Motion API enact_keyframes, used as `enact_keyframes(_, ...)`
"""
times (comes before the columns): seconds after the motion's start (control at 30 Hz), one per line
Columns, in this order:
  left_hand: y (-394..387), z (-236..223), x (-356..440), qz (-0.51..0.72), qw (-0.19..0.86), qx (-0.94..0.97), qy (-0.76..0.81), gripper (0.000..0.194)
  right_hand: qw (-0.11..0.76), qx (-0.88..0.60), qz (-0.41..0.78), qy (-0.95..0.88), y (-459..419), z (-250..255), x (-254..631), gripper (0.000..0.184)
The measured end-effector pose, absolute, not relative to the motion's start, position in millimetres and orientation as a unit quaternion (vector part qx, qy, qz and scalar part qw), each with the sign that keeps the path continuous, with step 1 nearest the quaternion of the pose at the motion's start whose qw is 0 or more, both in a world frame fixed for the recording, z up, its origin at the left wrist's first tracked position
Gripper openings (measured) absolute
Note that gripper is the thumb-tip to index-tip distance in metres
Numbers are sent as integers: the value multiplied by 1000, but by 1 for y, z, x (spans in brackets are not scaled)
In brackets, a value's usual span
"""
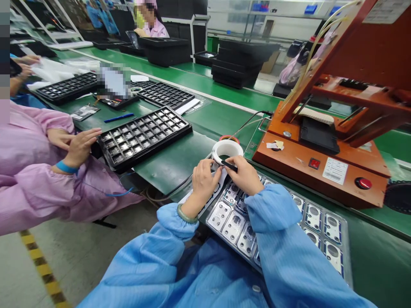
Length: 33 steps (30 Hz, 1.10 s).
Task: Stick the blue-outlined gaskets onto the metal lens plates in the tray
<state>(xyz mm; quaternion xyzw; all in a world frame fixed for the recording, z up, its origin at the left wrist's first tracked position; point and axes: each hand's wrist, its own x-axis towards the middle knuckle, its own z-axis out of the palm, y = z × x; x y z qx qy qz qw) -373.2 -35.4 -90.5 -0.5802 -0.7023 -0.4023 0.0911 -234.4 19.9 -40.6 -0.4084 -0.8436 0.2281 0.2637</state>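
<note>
My right hand (246, 176) grips a thin black pen-like tool (229, 166), its tip pointing left toward my other hand. My left hand (205, 182) is closed, thumb and fingers pinched at the near left edge of a white roll of tape (227, 148); what lies between them is hidden. Under both forearms is a clear plastic tray (348, 252), its pockets holding silver plates with round holes (233, 226). A white strip with dark outlines (212, 196) lies beneath my left wrist. My right sleeve covers the tray's middle.
An orange machine (285, 164) with a red button stands right of the tape roll. To the left is a black tray of small metal parts (144, 134), touched by a co-worker's hand (80, 147). A blue pen (118, 117) lies behind it. Black bins (234, 64) stand farther back.
</note>
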Motion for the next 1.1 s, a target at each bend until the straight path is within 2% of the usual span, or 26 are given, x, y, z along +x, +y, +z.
enact_keyframes(0.7, -38, -95, -376, -407, 78, -590, -693, 12, 291, -390, 247, -838, 22, -45, -234, 12)
enact_keyframes(1.1, -39, -90, -380, -463, 3, -515, -721, 10, 300, -387, 250, -835, 24, -49, -234, 13)
